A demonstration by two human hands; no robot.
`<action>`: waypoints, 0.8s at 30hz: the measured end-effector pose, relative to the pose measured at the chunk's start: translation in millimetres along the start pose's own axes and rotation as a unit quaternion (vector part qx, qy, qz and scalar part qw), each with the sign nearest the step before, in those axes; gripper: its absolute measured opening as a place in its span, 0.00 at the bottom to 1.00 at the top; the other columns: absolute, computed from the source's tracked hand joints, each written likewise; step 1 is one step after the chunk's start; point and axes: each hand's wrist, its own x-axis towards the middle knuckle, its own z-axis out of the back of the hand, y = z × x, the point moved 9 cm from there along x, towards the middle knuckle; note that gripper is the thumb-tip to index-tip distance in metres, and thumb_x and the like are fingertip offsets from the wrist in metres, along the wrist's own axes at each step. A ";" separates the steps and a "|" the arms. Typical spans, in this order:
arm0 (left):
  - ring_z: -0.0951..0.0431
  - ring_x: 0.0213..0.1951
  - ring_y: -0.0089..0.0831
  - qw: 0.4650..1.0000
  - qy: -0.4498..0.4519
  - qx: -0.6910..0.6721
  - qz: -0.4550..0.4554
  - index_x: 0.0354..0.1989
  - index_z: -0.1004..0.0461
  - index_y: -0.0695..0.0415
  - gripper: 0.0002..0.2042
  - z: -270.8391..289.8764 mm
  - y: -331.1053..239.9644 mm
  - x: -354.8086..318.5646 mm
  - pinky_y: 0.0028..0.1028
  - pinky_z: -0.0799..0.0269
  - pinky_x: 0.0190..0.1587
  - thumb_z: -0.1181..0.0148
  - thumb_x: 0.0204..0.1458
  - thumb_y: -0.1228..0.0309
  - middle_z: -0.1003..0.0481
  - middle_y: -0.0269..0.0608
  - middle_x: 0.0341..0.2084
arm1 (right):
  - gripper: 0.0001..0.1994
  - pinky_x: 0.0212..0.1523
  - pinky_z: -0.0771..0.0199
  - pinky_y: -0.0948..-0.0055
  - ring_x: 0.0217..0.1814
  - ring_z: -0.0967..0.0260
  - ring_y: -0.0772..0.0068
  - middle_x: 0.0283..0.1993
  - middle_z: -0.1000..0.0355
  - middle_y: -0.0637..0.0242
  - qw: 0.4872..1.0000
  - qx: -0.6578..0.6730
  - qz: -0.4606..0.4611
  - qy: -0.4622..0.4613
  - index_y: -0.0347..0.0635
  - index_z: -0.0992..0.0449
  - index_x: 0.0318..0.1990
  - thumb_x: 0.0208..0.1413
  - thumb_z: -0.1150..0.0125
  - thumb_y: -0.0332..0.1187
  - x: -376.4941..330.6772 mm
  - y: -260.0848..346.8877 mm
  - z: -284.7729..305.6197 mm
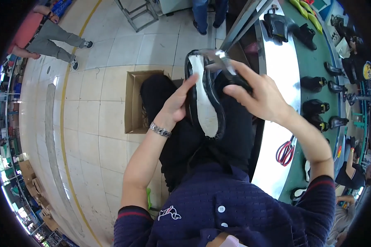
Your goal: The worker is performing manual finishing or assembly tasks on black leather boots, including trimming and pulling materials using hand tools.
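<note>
A black shoe upper [206, 99] with a white insole board facing up rests over my lap. My left hand [178, 103] grips its left side, thumb pressed near the white board; a metal watch band circles that wrist. My right hand [257, 92] holds metal pliers [218, 59] whose jaws pinch the black edge at the toe end of the shoe. Both hands sit close together above my dark trousers.
An open cardboard box [132, 103] stands on the tiled floor at my left. At my right a green conveyor belt [313, 61] carries several black shoes; red-handled scissors [285, 150] lie on its metal ledge. Other people stand at the far edges.
</note>
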 end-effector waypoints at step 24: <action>0.41 0.61 0.29 0.958 0.027 0.265 -0.106 0.68 0.53 0.53 0.57 -2.3 46.5 -49.9 0.28 0.48 0.63 0.28 0.32 0.38 0.40 0.40 0.59 | 0.22 0.26 0.32 0.81 0.21 0.33 0.82 0.21 0.30 0.69 0.780 0.535 -0.234 0.224 0.36 0.22 0.34 0.64 0.49 0.49 -123.5 -41.6 -140.5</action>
